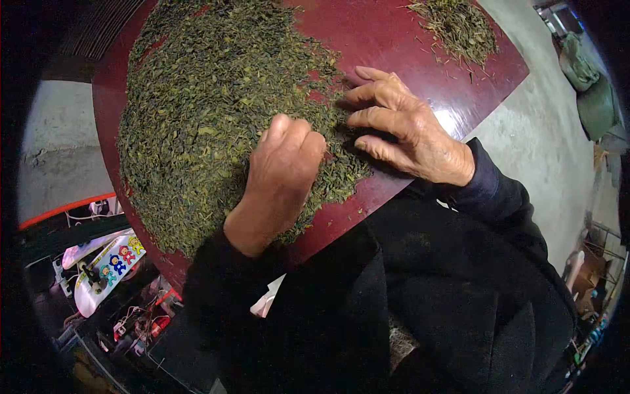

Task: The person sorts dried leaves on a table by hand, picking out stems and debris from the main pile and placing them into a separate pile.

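Note:
A broad heap of dried green leaves that look like tea [197, 125] covers the left and middle of the dark red table [354, 29]. Over the near part of this heap, my left hand [282, 174] is closed, its fingers curled down; whatever they may pinch is hidden. To its right, my right hand [410, 128] has its fingers apart, with the tips at the heap's right edge. Nothing shows in its grasp. At the table's far right lies a smaller pile of yellowish stems and leaves [459, 33].
The table's near edge runs diagonally just in front of my body. A skateboard with cartoon figures [115, 266] sits among clutter at the lower left. Green sacks [594, 105] stand on the concrete floor [541, 151] at the right.

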`<state>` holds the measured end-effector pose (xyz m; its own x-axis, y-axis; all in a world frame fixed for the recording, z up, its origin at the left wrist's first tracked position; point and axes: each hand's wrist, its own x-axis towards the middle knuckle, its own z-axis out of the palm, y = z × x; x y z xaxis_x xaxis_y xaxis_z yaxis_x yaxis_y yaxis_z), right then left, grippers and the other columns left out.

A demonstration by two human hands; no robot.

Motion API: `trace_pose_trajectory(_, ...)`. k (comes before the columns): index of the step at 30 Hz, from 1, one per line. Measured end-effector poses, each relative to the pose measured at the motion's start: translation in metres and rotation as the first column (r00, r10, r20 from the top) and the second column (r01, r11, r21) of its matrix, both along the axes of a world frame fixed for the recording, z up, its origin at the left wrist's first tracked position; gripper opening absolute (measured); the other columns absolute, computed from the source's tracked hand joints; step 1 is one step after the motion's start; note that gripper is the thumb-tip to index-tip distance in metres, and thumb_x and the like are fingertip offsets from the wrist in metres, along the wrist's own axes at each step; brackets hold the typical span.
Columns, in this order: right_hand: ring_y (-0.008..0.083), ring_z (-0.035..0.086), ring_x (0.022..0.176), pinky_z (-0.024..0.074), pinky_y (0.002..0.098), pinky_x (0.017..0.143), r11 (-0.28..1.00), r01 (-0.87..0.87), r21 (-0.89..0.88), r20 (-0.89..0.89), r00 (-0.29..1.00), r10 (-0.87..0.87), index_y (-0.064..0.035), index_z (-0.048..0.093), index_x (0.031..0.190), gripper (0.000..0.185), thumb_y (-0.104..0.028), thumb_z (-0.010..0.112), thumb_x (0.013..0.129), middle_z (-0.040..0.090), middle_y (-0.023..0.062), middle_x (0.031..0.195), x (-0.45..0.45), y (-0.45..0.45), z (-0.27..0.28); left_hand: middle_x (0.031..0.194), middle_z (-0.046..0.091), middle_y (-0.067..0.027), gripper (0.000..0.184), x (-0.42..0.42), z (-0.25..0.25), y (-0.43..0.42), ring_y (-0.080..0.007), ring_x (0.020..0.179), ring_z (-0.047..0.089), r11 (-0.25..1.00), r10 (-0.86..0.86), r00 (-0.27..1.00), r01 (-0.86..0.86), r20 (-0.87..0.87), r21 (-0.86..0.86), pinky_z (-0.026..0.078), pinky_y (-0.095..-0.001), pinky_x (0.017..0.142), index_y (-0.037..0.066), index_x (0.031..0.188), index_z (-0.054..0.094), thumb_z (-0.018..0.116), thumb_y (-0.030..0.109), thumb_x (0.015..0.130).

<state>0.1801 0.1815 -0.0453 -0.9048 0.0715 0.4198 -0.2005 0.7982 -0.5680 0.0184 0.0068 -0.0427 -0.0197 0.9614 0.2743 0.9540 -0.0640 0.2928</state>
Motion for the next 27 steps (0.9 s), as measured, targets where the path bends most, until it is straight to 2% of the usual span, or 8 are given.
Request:
trace_pose_trajectory(6, 0.0334, 0.054, 0.119, 0.0466, 0.0405, 0.095, 0.99, 0.013, -0.142, -0.054, 0.998, -0.021, -0.0025, 0.065, 0.106, 0.02, -0.013, 0.065, 0.089, 0.059, 0.0126, 0.114, -0.003, -0.007, 0.005, 0.082, 0.052, -0.0078, 0.008, -0.005, 0.021, 0.003, -0.0255, 0.077, 0.047, 0.995, 0.014, 0.963, -0.04, 0.268, 0.092, 0.042, -0.0358, 0.068, 0.008, 0.081, 0.052, 0.058, 0.003, 0.081)
trace_pose_trajectory(10, 0.0264, 0.062, 0.104, 0.0508, 0.033, 0.086, 0.792, 0.027, -0.61, 0.077, 0.997, 0.025, -0.0016, 0.065, 0.111, 0.022, -0.016, 0.06, 0.096, 0.065, 0.0109, 0.108, -0.002, -0.013, 0.021, 0.077, 0.055, -0.0049, 0.006, -0.008, 0.036, 0.0, -0.0208, 0.071, 0.048, 0.994, 0.112, 0.883, -0.097, 0.457, -0.056, 0.041, -0.032, 0.064, 0.007, 0.083, 0.056, 0.058, 0.002, 0.081)
trace_pose_trajectory(11, 0.0264, 0.062, 0.104, 0.0508, 0.033, 0.086, 0.794, 0.026, -0.608, 0.075, 0.997, 0.025, -0.0016, 0.065, 0.111, 0.022, -0.016, 0.06, 0.096, 0.065, 0.0109, 0.108, -0.003, -0.014, 0.021, 0.077, 0.055, -0.0049, 0.006, -0.009, 0.038, -0.001, -0.0208, 0.071, 0.048, 0.994, 0.111, 0.883, -0.098, 0.455, -0.053, 0.041, -0.032, 0.064, 0.007, 0.083, 0.056, 0.058, 0.002, 0.081)
trace_pose_trajectory(13, 0.0277, 0.062, 0.109, 0.0501, 0.0343, 0.091, 0.504, 0.049, -0.862, 0.114, 0.989, 0.098, 0.0011, 0.061, 0.118, 0.028, -0.019, 0.055, 0.099, 0.064, 0.0146, 0.115, -0.004, -0.015, 0.018, 0.073, 0.054, -0.0028, 0.004, -0.01, 0.043, -0.001, -0.0168, 0.065, 0.046, 0.973, 0.216, 0.806, -0.127, 0.551, -0.195, 0.039, -0.0295, 0.06, 0.006, 0.083, 0.058, 0.058, 0.002, 0.082)
trace_pose_trajectory(15, 0.029, 0.062, 0.113, 0.0494, 0.0356, 0.097, 0.139, 0.095, -0.986, 0.12, 0.976, 0.183, 0.0037, 0.058, 0.125, 0.035, -0.022, 0.051, 0.102, 0.063, 0.0183, 0.122, -0.006, -0.016, 0.015, 0.069, 0.054, -0.0007, 0.003, -0.012, 0.046, -0.001, -0.0127, 0.06, 0.044, 0.932, 0.329, 0.712, -0.137, 0.621, -0.337, 0.038, -0.027, 0.056, 0.005, 0.083, 0.06, 0.058, 0.003, 0.084)
trace_pose_trajectory(16, 0.029, 0.062, 0.113, 0.0494, 0.0356, 0.097, 0.141, 0.093, -0.986, 0.118, 0.976, 0.182, 0.0037, 0.058, 0.125, 0.035, -0.022, 0.051, 0.102, 0.063, 0.0183, 0.122, -0.007, -0.015, 0.015, 0.069, 0.054, -0.0007, 0.003, -0.013, 0.048, -0.001, -0.0127, 0.06, 0.044, 0.932, 0.327, 0.714, -0.136, 0.619, -0.335, 0.038, -0.027, 0.056, 0.005, 0.083, 0.06, 0.058, 0.003, 0.084)
trace_pose_trajectory(20, 0.0267, 0.065, 0.108, 0.0531, 0.0328, 0.09, -0.338, 0.155, -0.928, 0.06, 0.96, 0.274, 0.0015, 0.06, 0.122, 0.032, -0.023, 0.05, 0.104, 0.067, 0.0181, 0.113, -0.012, -0.016, 0.014, 0.067, 0.053, 0.0018, 0.004, -0.016, 0.047, 0.001, -0.007, 0.055, 0.039, 0.918, 0.373, 0.509, -0.08, 0.776, -0.388, 0.032, -0.0238, 0.049, 0.003, 0.084, 0.062, 0.058, 0.005, 0.086)
trace_pose_trajectory(27, 0.0308, 0.065, 0.111, 0.0522, 0.037, 0.095, -0.588, 0.16, -0.793, -0.108, 0.913, 0.393, 0.0041, 0.058, 0.123, 0.04, -0.029, 0.045, 0.105, 0.066, 0.0225, 0.116, -0.02, -0.017, 0.0, 0.07, 0.054, 0.0016, 0.005, -0.017, 0.049, 0.009, -0.0061, 0.057, 0.04, 0.953, 0.277, 0.541, -0.05, 0.794, -0.299, 0.033, -0.022, 0.051, 0.003, 0.086, 0.062, 0.058, 0.004, 0.088)
